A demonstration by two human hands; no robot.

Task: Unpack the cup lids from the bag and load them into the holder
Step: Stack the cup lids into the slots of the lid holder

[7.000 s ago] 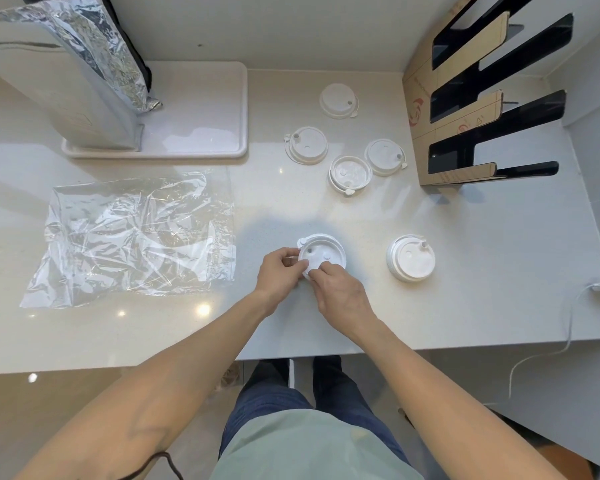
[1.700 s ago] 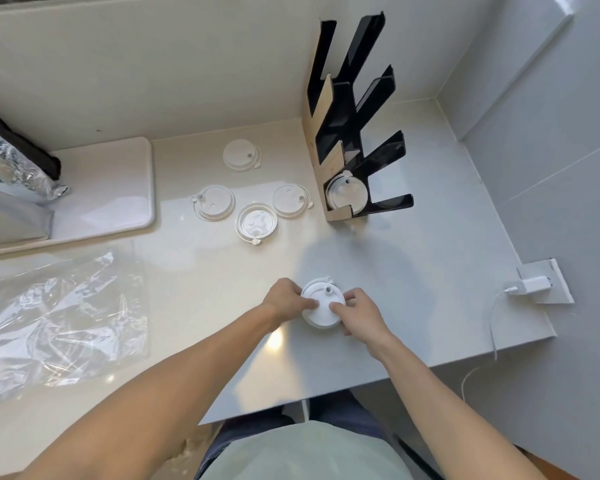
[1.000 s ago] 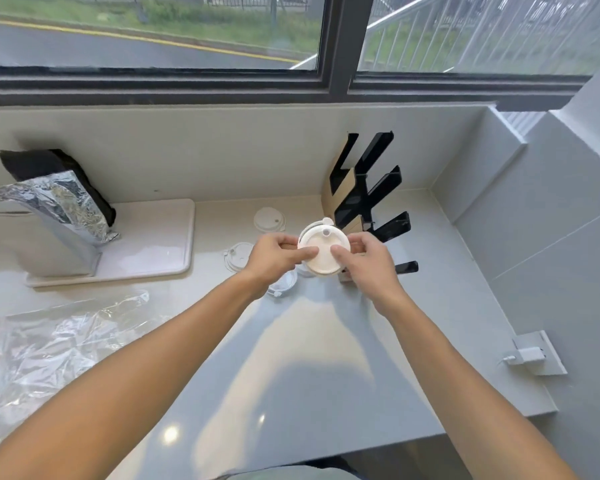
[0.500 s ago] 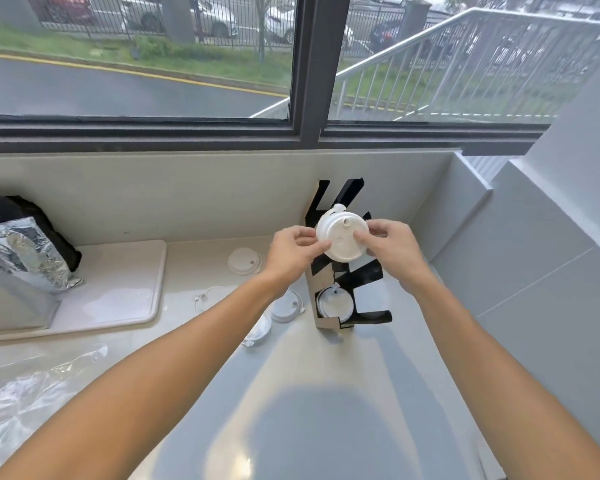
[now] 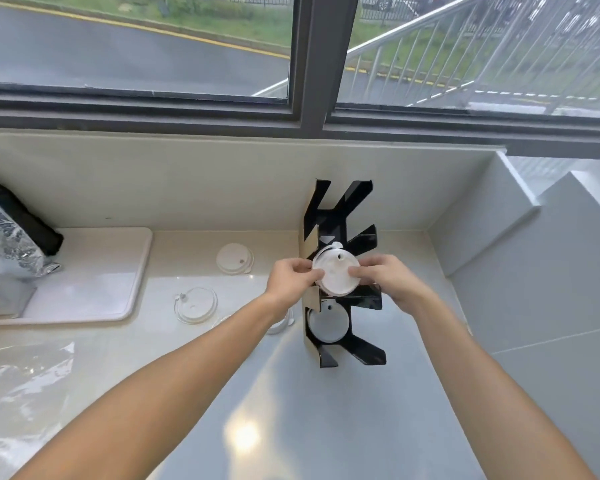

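I hold a white cup lid (image 5: 335,274) between both hands, right in front of the black slotted holder (image 5: 340,216) standing on the counter. My left hand (image 5: 290,280) pinches its left edge and my right hand (image 5: 383,277) its right edge. The lid sits level with a middle slot of the holder. Another white lid (image 5: 327,324) rests in the lowest slot. Loose lids lie on the counter to the left: one near the wall (image 5: 234,258), one nearer me (image 5: 195,304), and one partly hidden behind my left forearm (image 5: 280,325).
The crumpled clear plastic bag (image 5: 18,393) lies flat at the left of the counter. A white tray (image 5: 94,277) holds a foil pouch (image 5: 4,237) at the far left. A wall rises behind the holder, with a window above it.
Both hands have lowered the lid from the holder's top down to a middle slot. Earlier they lifted this lid off the counter. The view has tilted slightly down.
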